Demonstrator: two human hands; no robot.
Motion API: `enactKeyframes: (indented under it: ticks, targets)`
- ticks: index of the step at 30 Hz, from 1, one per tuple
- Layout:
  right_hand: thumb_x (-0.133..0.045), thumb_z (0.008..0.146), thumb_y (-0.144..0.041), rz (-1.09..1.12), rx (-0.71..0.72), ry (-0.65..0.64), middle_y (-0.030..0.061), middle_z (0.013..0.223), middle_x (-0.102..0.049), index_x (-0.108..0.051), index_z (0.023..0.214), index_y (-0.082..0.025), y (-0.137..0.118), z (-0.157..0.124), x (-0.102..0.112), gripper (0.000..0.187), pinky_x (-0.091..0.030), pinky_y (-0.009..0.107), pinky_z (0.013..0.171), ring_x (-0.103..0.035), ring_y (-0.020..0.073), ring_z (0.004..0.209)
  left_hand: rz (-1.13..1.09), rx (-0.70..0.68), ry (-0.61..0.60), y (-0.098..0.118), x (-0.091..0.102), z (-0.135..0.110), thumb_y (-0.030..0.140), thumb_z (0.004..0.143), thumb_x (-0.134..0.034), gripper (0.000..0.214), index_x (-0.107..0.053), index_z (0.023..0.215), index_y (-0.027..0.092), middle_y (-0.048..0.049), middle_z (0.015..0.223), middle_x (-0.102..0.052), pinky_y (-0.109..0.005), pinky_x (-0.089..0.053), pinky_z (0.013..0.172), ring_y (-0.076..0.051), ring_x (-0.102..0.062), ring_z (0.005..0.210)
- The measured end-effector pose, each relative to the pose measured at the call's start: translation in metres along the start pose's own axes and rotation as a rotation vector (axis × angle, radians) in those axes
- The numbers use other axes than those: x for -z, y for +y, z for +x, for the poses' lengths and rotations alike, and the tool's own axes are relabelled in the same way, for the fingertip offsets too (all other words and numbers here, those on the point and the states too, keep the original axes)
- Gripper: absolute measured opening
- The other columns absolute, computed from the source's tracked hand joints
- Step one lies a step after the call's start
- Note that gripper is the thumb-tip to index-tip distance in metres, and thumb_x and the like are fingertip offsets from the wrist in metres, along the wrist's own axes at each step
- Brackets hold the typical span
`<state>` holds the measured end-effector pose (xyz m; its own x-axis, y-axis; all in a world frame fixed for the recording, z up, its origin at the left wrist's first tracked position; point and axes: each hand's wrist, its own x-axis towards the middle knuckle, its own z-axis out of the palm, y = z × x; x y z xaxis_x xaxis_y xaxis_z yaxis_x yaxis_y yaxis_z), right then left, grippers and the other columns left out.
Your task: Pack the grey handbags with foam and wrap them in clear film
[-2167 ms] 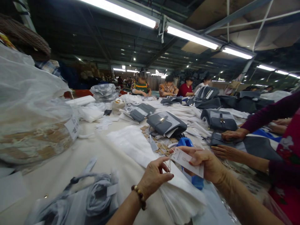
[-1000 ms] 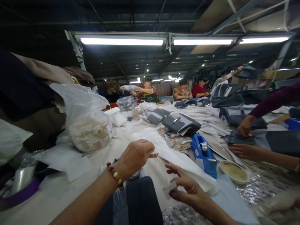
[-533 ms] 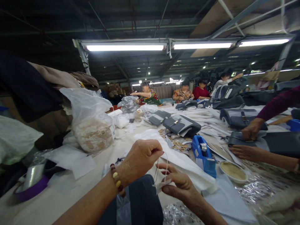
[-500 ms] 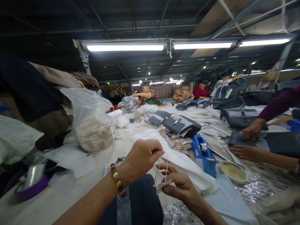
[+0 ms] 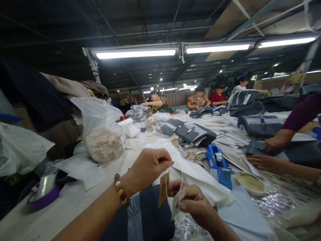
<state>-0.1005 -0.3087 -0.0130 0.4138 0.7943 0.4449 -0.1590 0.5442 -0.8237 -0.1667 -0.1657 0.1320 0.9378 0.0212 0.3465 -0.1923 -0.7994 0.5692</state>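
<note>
My left hand [image 5: 152,165], with a beaded bracelet at the wrist, pinches the top of a loop of pale string [image 5: 181,177]. From the string hangs a brown card hang tag [image 5: 164,189]. Lower and to the right, my right hand [image 5: 193,199] pinches a white paper tag [image 5: 175,203] on the same string between thumb and fingers. Beneath both hands lies a dark blue-grey bag [image 5: 155,214] with a clear strip across it, its near part cut off by the frame.
A blue tape dispenser [image 5: 218,165] and a bowl of paste-like stuff [image 5: 250,183] stand to the right. Further off are folded grey bags [image 5: 195,133]. A co-worker's hands [image 5: 273,164] press on another bag. At left sit a plastic-wrapped bundle [image 5: 104,144] and a purple tape roll [image 5: 45,199].
The brown tag has come into view, hanging below my left hand. The string loop has spread wider, and my right hand has closed on the white tag, now turned upright.
</note>
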Motion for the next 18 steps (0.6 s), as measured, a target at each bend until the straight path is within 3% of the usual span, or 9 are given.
enactKeyframes:
  ticks: [6, 13, 18]
  targets:
    - [-0.076, 0.066, -0.033, 0.018, 0.044, 0.031, 0.0046, 0.108, -0.057, -0.075, 0.074, -0.022, 0.002, 0.005, -0.01, 0.014, -0.035, 0.035, 0.095, -0.047, 0.0244, 0.107, -0.011, -0.011, -0.01, 0.006, 0.0, -0.007, 0.014, 0.074, -0.059, 0.01, -0.063, 0.065, 0.013, 0.0047, 0.054, -0.055, -0.016, -0.033, 0.051, -0.007, -0.046, 0.052]
    - [-0.069, 0.076, -0.034, -0.184, 0.085, 0.008, 0.0056, 0.102, -0.059, -0.075, 0.082, -0.023, -0.004, 0.009, -0.02, 0.013, -0.038, 0.037, 0.093, -0.052, 0.0228, 0.101, -0.008, -0.011, 0.023, 0.009, 0.005, -0.008, 0.013, 0.073, -0.06, 0.011, -0.063, 0.063, 0.013, 0.0045, 0.054, -0.056, -0.017, -0.034, 0.051, -0.007, -0.046, 0.051]
    - [-0.063, 0.081, -0.038, -0.255, -0.002, 0.035, 0.0047, 0.087, -0.062, -0.074, 0.082, -0.022, 0.004, 0.007, -0.014, 0.02, -0.039, 0.034, 0.087, -0.053, 0.0204, 0.091, -0.01, -0.015, 0.022, 0.004, 0.006, -0.004, 0.015, 0.074, -0.059, 0.01, -0.064, 0.066, 0.013, 0.0026, 0.056, -0.058, -0.018, -0.035, 0.052, -0.008, -0.049, 0.053]
